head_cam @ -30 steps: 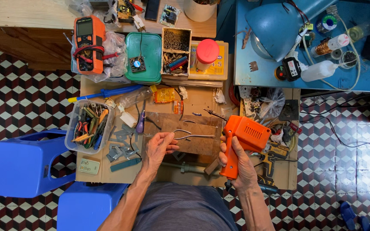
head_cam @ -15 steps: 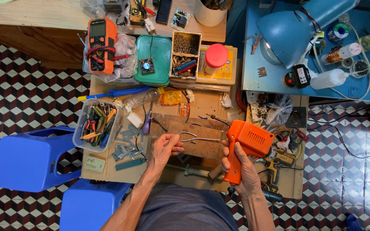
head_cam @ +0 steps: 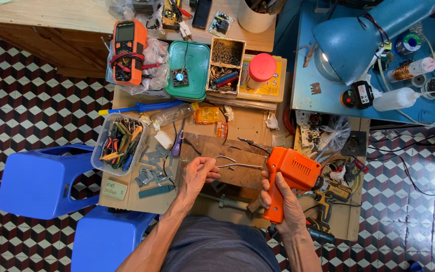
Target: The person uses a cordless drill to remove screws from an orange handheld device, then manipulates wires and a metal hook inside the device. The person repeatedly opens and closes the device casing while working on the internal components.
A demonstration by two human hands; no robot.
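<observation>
— Two hands are working; what is each gripping?
— Left hand (head_cam: 197, 175), fingers pinching metal tweezers (head_cam: 237, 163) over a brown board (head_cam: 237, 151) on the counter (head_cam: 127, 199). Right hand (head_cam: 284, 201), fingers clenching the orange soldering gun (head_cam: 293, 174), which is pointing towards the tweezers, just beside them.

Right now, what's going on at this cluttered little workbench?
A person sits over a low table crowded with tools. The right hand grips an orange soldering gun by its handle, tip pointing toward a wooden board. The left hand pinches a bent metal wire lying across that board. A clear tub of hand tools sits to the left, and a blue desk lamp stands at upper right.
</observation>
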